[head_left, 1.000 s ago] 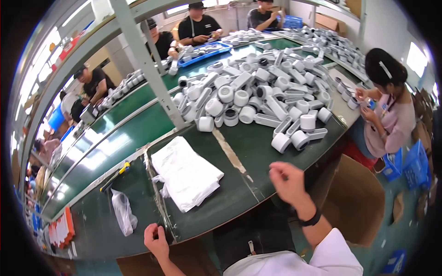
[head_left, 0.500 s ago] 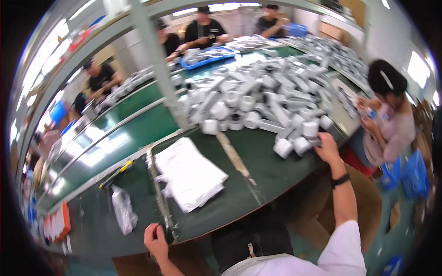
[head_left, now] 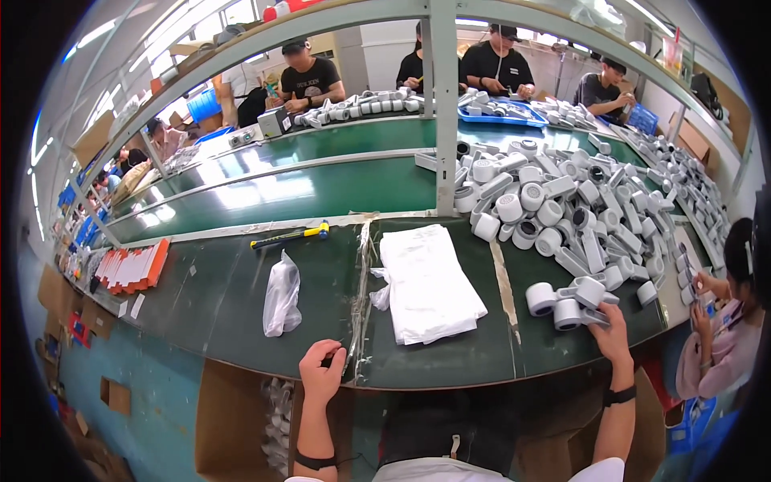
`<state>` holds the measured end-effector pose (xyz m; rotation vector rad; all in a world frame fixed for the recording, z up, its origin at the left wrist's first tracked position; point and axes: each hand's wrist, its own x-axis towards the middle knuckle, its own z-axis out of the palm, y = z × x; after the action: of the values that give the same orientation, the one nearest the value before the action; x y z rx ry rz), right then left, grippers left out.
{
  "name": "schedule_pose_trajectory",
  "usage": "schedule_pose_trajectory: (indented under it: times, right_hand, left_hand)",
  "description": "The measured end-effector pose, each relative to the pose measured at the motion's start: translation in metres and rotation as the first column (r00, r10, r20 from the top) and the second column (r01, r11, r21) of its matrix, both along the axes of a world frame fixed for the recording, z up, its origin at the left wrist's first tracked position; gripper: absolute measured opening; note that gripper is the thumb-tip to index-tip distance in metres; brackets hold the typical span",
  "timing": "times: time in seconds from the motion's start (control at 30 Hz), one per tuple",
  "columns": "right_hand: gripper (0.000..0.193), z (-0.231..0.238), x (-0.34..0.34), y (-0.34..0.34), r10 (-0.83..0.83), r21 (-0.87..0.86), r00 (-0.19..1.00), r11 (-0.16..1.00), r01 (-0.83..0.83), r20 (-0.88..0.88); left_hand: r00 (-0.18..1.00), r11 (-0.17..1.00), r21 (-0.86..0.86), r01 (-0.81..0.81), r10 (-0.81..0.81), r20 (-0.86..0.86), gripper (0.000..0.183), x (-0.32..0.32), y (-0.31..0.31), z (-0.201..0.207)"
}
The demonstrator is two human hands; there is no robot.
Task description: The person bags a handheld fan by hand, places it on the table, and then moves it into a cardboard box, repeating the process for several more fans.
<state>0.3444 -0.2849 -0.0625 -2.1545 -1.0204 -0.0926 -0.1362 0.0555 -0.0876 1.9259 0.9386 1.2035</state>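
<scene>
At the right of the green table, my right hand (head_left: 613,333) is closed on the grey arm of a plastic part with a round head (head_left: 589,292). Two similar round-headed parts, one a white-grey part (head_left: 541,299), lie against it. Behind them rises a big heap of the same grey and white plastic parts (head_left: 554,201). My left hand (head_left: 323,371) rests at the table's front edge with its fingers curled in; whether it holds anything is hidden. A stack of white plastic bags (head_left: 430,285) lies flat between my hands.
Left of the stack are a clear plastic bag (head_left: 282,297) and a yellow-and-black hammer (head_left: 291,234). Orange-and-white strips (head_left: 132,267) sit farther left. A metal post (head_left: 444,112) stands beside the heap. Cardboard boxes (head_left: 233,418) are below the edge. A co-worker (head_left: 731,321) sits at right.
My view has swung rightward and levelled, so the table sits differently in it. My right hand stays at the parts by the heap; my left hand stays curled at the edge.
</scene>
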Motion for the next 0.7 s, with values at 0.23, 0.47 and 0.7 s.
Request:
schedule_pose_trajectory:
  times: [0.23,0.47,0.7]
  right_hand:
    - [0.043,0.044,-0.022,0.031,0.165,-0.028,0.984,0.985,-0.168,-0.071]
    - [0.034,0.049,-0.013,-0.024,0.166,0.023,0.902,0.985,-0.171,-0.398]
    - [0.037,0.023,-0.008,-0.031,0.128,0.198,0.781,0.980,-0.006,-0.611]
  left_hand:
    - [0.997,0.999,0.024,-0.041,0.043,-0.068,0.010,-0.005,0.005,-0.004]
    - [0.998,1.000,0.003,0.006,-0.005,-0.064,0.009,0.004,-0.001,-0.007]
    - [0.997,1.000,-0.015,-0.006,0.005,-0.077,0.008,-0.007,0.003,-0.009]
